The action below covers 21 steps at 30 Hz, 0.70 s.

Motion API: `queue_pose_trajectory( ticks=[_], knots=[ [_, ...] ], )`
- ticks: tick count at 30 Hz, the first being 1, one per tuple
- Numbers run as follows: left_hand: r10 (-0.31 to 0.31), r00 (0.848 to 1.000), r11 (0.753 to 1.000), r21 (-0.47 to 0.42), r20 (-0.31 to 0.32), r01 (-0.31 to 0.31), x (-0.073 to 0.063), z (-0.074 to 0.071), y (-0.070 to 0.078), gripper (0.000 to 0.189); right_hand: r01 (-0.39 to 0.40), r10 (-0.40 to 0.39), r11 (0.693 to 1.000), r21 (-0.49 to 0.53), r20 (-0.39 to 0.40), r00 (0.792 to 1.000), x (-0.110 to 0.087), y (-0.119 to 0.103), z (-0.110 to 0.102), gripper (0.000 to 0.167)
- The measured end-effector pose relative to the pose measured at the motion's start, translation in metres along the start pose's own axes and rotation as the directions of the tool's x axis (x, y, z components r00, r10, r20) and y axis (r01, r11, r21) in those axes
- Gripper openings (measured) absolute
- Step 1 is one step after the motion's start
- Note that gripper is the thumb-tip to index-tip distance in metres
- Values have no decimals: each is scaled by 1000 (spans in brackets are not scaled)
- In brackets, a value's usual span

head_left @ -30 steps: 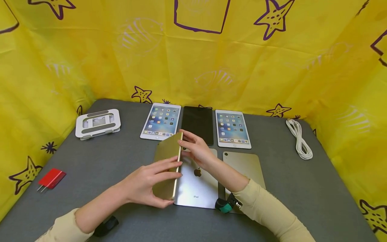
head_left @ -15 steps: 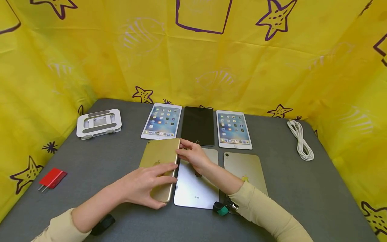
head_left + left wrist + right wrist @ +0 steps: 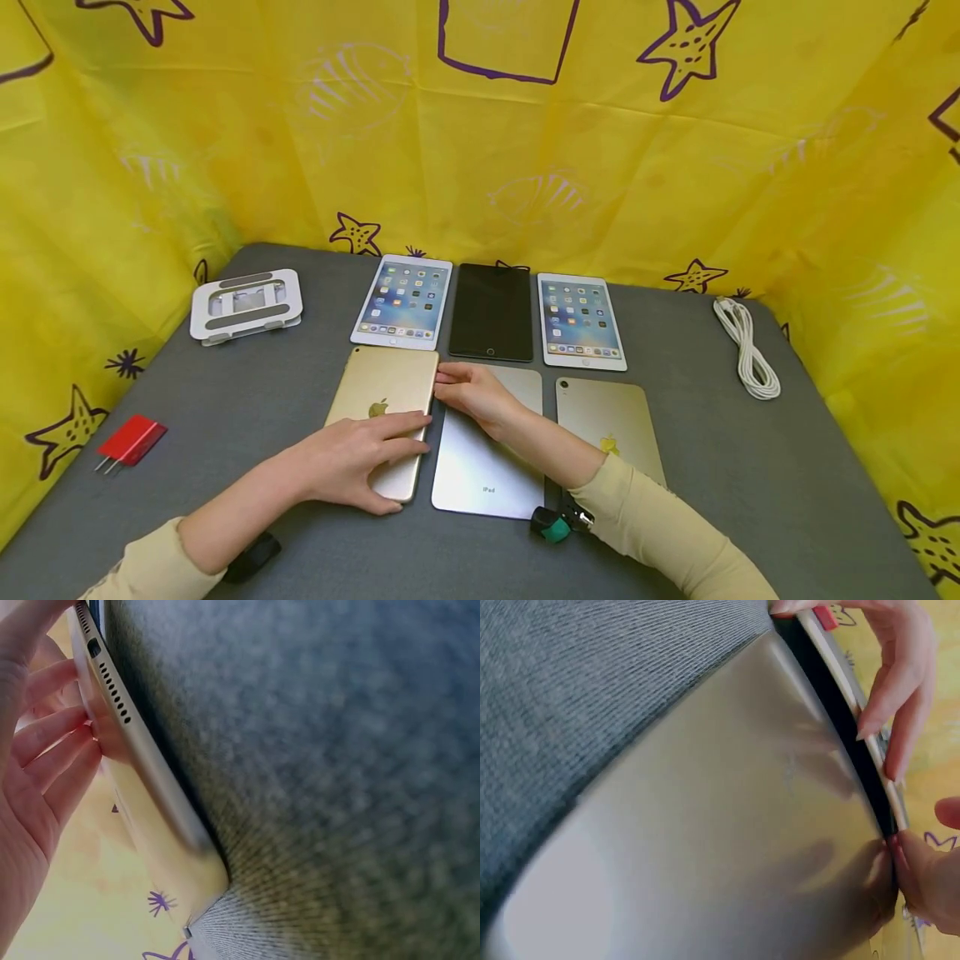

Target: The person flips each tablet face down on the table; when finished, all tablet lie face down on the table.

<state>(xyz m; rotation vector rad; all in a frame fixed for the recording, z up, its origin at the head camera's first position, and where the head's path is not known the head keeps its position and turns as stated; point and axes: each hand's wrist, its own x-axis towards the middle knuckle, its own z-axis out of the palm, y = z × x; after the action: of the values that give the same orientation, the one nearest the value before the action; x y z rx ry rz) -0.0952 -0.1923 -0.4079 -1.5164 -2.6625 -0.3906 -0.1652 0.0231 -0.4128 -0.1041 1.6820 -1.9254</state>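
A gold iPad (image 3: 390, 377) lies back up, slightly tilted, at the left of the near row. My left hand (image 3: 360, 458) holds it, with fingers over the back and right edge and the thumb at the bottom edge. In the left wrist view, that hand's fingers (image 3: 64, 750) touch the iPad near its port edge (image 3: 112, 690). My right hand (image 3: 480, 400) holds the upper right edge by the fingertips. In the right wrist view one finger (image 3: 911, 866) sits against that edge. Beside it lies a silver iPad (image 3: 487, 475), partly covered by the right hand.
Another gold tablet (image 3: 607, 408) lies to the right, partly behind the right forearm. Two white tablets (image 3: 401, 300) (image 3: 581, 321) and a black one (image 3: 491, 312) form the far row. A white folding stand (image 3: 247, 304), red plug (image 3: 131, 440) and coiled white cable (image 3: 750, 350) lie at the sides.
The gold iPad has come down from standing nearly on its right edge to almost flat, tipping leftward. Both hands have lowered with it and shifted slightly left.
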Motion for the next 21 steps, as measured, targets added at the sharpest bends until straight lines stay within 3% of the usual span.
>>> queue_pose_trajectory(
  ticks=[13, 21],
  knots=[
    [-75, 991, 994, -75, 113, 84, -2, 0, -4, 74, -46, 48, 998, -41, 58, 997, -5, -9, -3, 48],
    [-63, 994, 997, -42, 89, 67, -5, 2, -2, 75, -48, 58, 993, -107, 92, 994, -5, -10, -3, 49]
  ],
)
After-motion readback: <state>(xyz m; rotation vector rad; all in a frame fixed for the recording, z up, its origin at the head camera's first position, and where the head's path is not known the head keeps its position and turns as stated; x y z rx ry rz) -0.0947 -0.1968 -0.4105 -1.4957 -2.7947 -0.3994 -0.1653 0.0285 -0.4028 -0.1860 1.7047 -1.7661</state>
